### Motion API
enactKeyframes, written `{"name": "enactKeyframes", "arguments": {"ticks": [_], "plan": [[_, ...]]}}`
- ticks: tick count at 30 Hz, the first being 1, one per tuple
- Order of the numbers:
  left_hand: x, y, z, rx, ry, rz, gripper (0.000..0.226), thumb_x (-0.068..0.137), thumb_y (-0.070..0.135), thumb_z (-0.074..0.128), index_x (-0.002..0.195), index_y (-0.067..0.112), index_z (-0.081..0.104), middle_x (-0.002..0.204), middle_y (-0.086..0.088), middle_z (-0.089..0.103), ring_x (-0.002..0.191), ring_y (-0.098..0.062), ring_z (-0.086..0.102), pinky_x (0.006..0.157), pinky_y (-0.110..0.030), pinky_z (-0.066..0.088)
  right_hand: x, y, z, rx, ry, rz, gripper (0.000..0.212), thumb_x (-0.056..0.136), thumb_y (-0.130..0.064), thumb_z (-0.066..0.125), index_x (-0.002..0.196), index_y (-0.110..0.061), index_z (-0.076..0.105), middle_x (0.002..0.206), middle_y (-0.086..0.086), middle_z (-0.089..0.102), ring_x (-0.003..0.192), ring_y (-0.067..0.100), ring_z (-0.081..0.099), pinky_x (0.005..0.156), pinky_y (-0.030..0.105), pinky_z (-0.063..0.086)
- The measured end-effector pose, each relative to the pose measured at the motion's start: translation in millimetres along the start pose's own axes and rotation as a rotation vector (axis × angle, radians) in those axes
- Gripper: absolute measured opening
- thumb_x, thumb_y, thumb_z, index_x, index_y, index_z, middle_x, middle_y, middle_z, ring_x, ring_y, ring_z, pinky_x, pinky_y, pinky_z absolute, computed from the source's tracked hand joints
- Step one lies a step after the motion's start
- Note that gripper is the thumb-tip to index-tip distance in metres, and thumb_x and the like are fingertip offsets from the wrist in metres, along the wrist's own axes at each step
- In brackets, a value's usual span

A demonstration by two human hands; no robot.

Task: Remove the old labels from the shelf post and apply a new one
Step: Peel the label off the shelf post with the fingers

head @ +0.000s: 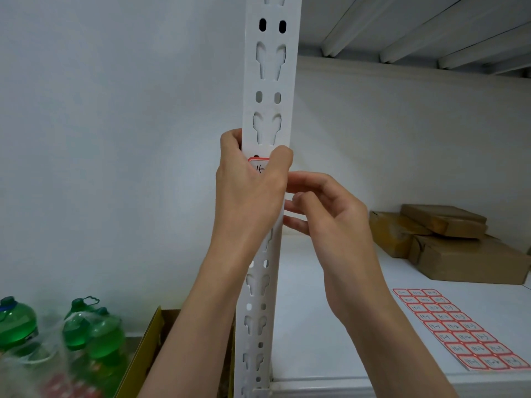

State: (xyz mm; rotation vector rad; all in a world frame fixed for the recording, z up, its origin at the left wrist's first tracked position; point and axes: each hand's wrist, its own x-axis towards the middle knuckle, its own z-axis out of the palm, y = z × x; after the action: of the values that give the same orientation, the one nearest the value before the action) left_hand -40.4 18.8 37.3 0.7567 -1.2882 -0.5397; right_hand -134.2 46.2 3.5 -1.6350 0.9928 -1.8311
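Observation:
A white slotted shelf post (270, 90) runs up the middle of the view. A red-bordered white label (259, 165) with handwriting sits on its front face, mostly covered. My left hand (250, 191) wraps the post from the left, thumb lying over the label's right side. My right hand (324, 214) is at the post's right edge just below, fingers curled and its fingertips hidden behind my left hand. Whether it pinches a label I cannot tell. A sheet of red-bordered labels (459, 328) lies on the white shelf (359, 326) at the lower right.
Brown cardboard parcels (448, 242) are stacked at the back right of the shelf. Green bottles (86, 331) in plastic wrap stand at the lower left, next to a yellow-edged cardboard box (149, 340). The upper shelf's ribs (431, 33) hang overhead.

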Motion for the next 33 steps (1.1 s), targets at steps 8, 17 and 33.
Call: {"name": "enactKeyframes", "arguments": {"ticks": [8, 17, 33], "plan": [[0, -3, -1, -0.035, 0.001, 0.021, 0.014, 0.094, 0.019, 0.054, 0.107, 0.015, 0.05, 0.075, 0.013, 0.054, 0.058, 0.004, 0.053, 0.051, -0.008, 0.041, 1, 2, 1, -0.001, 0.007, 0.003, 0.035, 0.103, -0.006, 0.048, 0.093, -0.031, 0.07, 0.086, -0.023, 0.072, 0.087, -0.001, 0.071, 0.066, 0.012, 0.055], [1, -2, -1, -0.027, -0.026, 0.028, 0.016, 0.093, 0.018, 0.056, 0.107, 0.016, 0.05, 0.074, 0.013, 0.051, 0.055, 0.006, 0.052, 0.048, -0.007, 0.039, 1, 3, 2, 0.021, 0.006, 0.007, 0.033, 0.103, -0.006, 0.047, 0.097, -0.027, 0.071, 0.087, -0.02, 0.072, 0.088, 0.0, 0.071, 0.068, 0.014, 0.056], [5, -4, -29, -0.226, -0.205, -0.175, 0.056, 0.082, 0.046, 0.038, 0.118, 0.009, 0.06, 0.121, -0.018, 0.067, 0.114, -0.036, 0.064, 0.1, -0.061, 0.05, 8, 5, 21, -0.459, 0.306, -0.556, 0.02, 0.088, -0.021, 0.078, 0.106, -0.02, 0.071, 0.104, -0.008, 0.063, 0.089, 0.001, 0.064, 0.076, 0.005, 0.05]]}}
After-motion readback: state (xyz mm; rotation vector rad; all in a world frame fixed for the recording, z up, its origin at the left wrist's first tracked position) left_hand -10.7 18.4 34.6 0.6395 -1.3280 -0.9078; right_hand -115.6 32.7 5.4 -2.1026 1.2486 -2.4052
